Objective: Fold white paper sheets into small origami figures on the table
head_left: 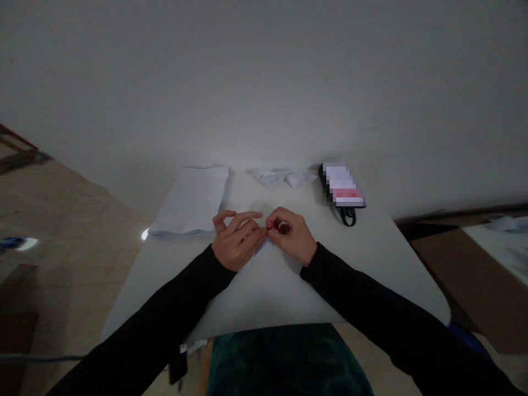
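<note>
My left hand (239,242) and my right hand (293,235) meet over the middle of the white table (284,305). Between their fingertips is a small piece of folded white paper (264,247), mostly covered by the fingers. On the right hand, thumb and index finger are pinched at the paper. The left hand presses it with the lower fingers and thumb, while its other fingers stretch outward. Behind the hands, against the wall, lie folded paper shapes (299,178). To the left is a stack of white paper sheets (193,201).
A phone-like device (343,184) with a lit, blurred screen and a black strap (348,216) lies at the back right. The wall (264,82) rises behind the table. A brown cardboard box (474,286) stands at the right; tiled floor (91,231) shows at the left.
</note>
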`<move>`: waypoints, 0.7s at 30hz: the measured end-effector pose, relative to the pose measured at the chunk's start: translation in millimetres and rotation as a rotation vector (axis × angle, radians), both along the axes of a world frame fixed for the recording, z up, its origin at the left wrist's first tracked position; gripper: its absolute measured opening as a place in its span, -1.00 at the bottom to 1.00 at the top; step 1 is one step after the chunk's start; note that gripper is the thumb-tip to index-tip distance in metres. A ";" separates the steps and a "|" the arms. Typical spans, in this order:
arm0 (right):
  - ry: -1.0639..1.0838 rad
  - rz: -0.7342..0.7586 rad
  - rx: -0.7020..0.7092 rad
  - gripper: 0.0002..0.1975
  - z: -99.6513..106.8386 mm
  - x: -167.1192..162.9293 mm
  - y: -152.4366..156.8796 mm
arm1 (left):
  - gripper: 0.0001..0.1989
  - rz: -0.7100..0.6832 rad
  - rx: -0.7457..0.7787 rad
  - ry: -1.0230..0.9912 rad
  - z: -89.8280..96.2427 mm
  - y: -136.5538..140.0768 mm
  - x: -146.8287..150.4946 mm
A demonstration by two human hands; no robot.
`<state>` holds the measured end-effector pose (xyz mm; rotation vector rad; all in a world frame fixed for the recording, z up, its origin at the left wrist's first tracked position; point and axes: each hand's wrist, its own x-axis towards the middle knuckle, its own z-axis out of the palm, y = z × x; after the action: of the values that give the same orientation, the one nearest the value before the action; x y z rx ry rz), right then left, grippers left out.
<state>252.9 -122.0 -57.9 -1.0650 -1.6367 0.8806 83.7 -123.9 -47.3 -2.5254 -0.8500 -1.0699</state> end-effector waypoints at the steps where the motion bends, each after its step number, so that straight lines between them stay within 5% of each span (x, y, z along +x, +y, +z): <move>1: -0.004 0.049 -0.007 -0.87 -0.3 1.4 1.1 | -0.90 -0.001 0.013 0.007 -0.9 -1.4 -2.2; 9: -0.011 0.452 0.056 -0.84 8.4 9.1 0.4 | -0.87 0.008 0.121 -0.071 -0.2 -13.7 -20.3; 16: -0.111 0.481 0.165 -0.94 13.3 11.4 -1.3 | -0.89 0.071 0.102 -0.156 5.5 -18.7 -14.3; 21: -0.124 0.473 0.156 -0.85 8.6 13.1 1.1 | -0.98 -0.027 -0.150 -0.138 4.3 -13.0 -12.5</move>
<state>266.0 -120.9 -49.4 -0.6422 -2.0708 0.9808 71.2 -136.8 -43.0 -2.6154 -0.9683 -1.2448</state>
